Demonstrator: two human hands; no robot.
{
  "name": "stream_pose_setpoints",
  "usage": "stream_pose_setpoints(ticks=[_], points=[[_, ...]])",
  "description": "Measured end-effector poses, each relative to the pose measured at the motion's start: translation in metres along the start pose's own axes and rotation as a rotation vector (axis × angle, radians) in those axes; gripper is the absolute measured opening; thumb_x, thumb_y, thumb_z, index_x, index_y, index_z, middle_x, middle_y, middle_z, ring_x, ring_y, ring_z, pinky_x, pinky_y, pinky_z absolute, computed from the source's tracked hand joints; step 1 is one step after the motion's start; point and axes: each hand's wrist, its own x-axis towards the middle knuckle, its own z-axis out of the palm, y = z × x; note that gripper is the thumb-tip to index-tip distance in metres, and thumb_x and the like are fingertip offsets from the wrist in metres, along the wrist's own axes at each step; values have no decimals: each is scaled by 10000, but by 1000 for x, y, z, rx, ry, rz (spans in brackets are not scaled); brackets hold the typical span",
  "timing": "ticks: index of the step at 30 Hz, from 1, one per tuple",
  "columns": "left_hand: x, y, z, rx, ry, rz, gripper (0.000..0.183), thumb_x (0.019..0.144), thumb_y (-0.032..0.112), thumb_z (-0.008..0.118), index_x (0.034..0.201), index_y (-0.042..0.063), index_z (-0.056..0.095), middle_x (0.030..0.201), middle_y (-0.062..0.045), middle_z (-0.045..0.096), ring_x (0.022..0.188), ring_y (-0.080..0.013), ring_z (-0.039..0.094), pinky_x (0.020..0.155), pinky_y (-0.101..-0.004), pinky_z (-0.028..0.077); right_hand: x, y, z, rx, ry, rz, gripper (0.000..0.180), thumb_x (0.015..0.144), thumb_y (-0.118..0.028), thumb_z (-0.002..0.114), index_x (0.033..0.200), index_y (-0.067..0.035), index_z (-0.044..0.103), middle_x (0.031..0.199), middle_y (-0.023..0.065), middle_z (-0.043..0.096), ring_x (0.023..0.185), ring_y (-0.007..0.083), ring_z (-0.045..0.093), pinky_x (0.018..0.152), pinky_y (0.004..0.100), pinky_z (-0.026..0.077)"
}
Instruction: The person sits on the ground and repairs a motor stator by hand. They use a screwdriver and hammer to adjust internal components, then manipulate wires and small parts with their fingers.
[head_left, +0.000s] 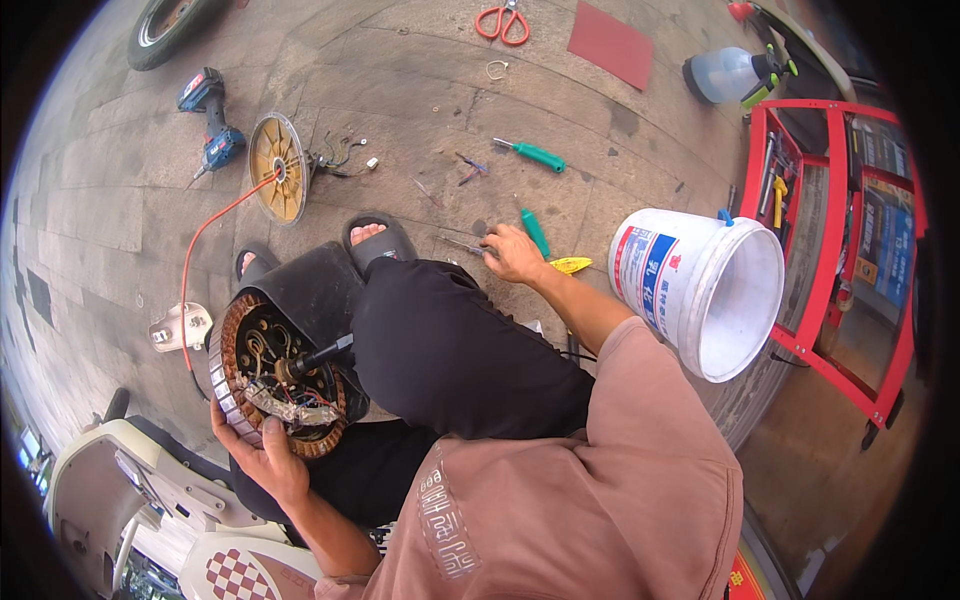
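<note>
My left hand (262, 457) grips the rim of a hub motor stator (245, 429) at the lower left, thumb on its inner side. Copper windings ring the stator, with wires and a whitish wrapped bundle (289, 405) inside. It rests against a dark, curved cylinder-like piece (311, 289) between my legs. Reaching down to the pavement, my right hand (514, 253) has its fingers at a slender metal tool (463, 244); whether they hold it cannot be told. Beside that hand lie a green handle (535, 233) and a yellow object (571, 265).
A cordless drill (214, 124), a motor end cover (277, 169), a green-handled screwdriver (536, 156) and red-handled scissors (502, 24) lie ahead. To the right are a white bucket (652, 277), a sprayer (724, 75) and a red tool cart (817, 232). A scooter (217, 555) stands lower left.
</note>
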Motion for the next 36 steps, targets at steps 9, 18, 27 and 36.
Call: stream_pose_setpoints(ticks=[9,18,27,36], points=[[-3,3,-3,78,17,3,811,853,205,660,1516,-73,285,1404,-199,482,1282,-286,501,1151,-408,345,60,64,-38,335,595,527,236,889,-200,649,1039,-26,705,971,181,723,931,343,701,851,441,554],[-5,9,0,94,36,-34,850,821,217,660,1521,-72,274,1411,-205,476,1292,-290,491,1155,-416,334,126,61,-68,-3,594,554,339,864,-243,697,1186,-136,688,1211,148,640,1212,347,549,1040,475,441],[-9,10,-2,134,31,-45,946,828,344,715,1529,-79,241,1419,-218,463,1297,-295,480,1149,-426,337,177,49,-84,-4,494,397,325,880,-250,664,1179,-127,692,1203,152,660,1189,363,563,1044,475,446],[-13,10,-4,153,35,-46,1057,844,529,732,1535,-85,220,1454,-226,422,1328,-310,458,1146,-436,333,227,-5,-79,166,284,201,330,891,-252,632,1171,-90,694,1163,160,706,1106,348,661,957,448,524]])
